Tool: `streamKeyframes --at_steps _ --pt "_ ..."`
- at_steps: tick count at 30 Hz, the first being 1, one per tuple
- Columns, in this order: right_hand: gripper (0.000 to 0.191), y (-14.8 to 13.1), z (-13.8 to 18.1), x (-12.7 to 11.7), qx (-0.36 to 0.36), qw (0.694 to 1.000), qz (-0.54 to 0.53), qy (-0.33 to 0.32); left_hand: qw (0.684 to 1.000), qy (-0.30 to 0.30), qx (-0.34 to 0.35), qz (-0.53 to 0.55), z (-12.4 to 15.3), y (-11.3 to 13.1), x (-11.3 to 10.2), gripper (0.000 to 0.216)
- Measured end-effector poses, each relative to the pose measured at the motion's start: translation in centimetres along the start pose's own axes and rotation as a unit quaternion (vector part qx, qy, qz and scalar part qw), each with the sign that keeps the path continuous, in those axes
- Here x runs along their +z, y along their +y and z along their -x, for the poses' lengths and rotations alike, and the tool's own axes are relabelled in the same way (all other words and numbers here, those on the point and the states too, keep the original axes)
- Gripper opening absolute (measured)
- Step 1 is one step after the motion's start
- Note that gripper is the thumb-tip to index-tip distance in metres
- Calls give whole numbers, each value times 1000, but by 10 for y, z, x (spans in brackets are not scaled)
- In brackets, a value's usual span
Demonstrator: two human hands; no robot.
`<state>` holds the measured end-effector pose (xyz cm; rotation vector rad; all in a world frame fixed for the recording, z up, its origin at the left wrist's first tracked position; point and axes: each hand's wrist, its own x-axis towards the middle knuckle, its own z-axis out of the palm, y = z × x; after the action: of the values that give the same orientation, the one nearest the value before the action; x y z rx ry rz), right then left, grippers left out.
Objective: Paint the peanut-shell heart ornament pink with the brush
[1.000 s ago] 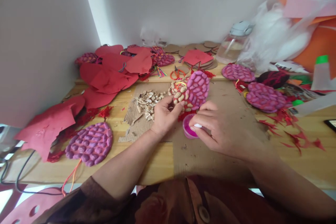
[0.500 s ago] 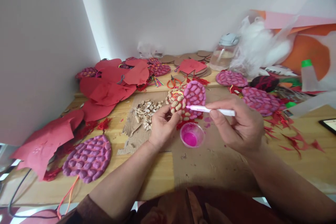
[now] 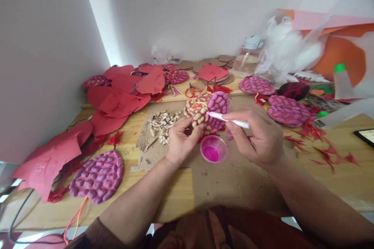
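My left hand point(image 3: 184, 140) has thumb and fingers closed on the lower edge of a heart-shaped peanut-shell craft point(image 3: 219, 103). The craft's right side is pink and its left side shows bare tan shells, with a yellow-orange cord lying over them. A slim white marker point(image 3: 230, 119) is pinched in my right hand point(image 3: 255, 138), its pink tip touching the craft near the border between tan and pink shells. Just below the craft stands a small clear cup point(image 3: 224, 155) with bright pink liquid in it. My left hand's fingertips are partly hidden behind the craft.
Cardboard point(image 3: 230, 190) covers the middle of the wooden table. Loose peanut shells point(image 3: 163, 124) lie left of the craft. A finished purple craft point(image 3: 97, 177), red paper shapes point(image 3: 117, 93), orange-handled scissors point(image 3: 192, 91), a lidded jar point(image 3: 247, 60) and red scraps point(image 3: 329, 155) lie around.
My right hand and the marker have shifted left, bringing the tip slightly up along the craft's colour border. The craft has turned a little in my left hand.
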<state>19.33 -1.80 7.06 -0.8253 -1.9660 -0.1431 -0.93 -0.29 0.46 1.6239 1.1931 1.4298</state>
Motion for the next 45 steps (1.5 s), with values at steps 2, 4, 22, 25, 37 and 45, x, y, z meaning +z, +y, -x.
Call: streamKeyframes --at_steps 2,4,22,25,37,45 --pt "16 -1 0 0 -1 1000 4 -10 1000 1 -4 -1 0 0 0 18" --pt "15 -3 0 1 -9 1000 4 -18 1000 0 -11 7 1 -1 1 18" --pt "12 -4 -1 0 1 999 2 -32 997 1 -60 56 0 -4 2 22" --pt "13 -4 0 -1 17 999 -3 -29 994 2 -69 81 -2 -3 1 22" --pt "14 1 2 -2 94 994 -47 -8 991 -17 -78 108 -1 -3 0 22" --pt "17 14 4 -3 130 990 -46 6 992 -13 -84 97 0 -3 0 23"
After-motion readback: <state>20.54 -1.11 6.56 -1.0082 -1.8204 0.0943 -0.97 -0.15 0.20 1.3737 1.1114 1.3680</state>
